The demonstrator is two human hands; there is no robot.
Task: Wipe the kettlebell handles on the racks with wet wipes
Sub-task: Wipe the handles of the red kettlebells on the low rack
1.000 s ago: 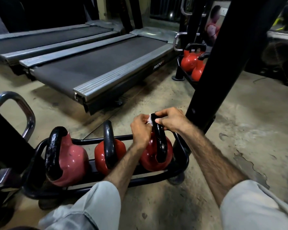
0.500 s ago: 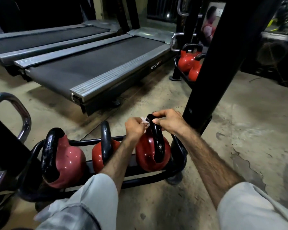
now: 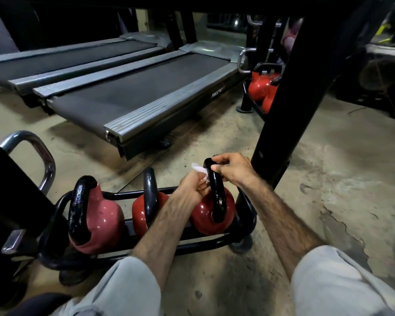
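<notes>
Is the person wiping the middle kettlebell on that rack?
No, the left hand presses the wipe against the rightmost kettlebell's handle, steadied by the right hand.

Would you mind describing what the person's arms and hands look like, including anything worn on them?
Both hands, left hand and right hand, are bare, with no gloves, rings or watch visible. The forearms are bare and hairy. Loose, light grey sleeves cover the upper arms and end around the elbows.

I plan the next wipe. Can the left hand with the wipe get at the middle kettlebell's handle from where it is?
Probably yes. The left hand with the wet wipe is right beside the middle kettlebell's handle, which stands upright and uncovered, with nothing in between.
</notes>
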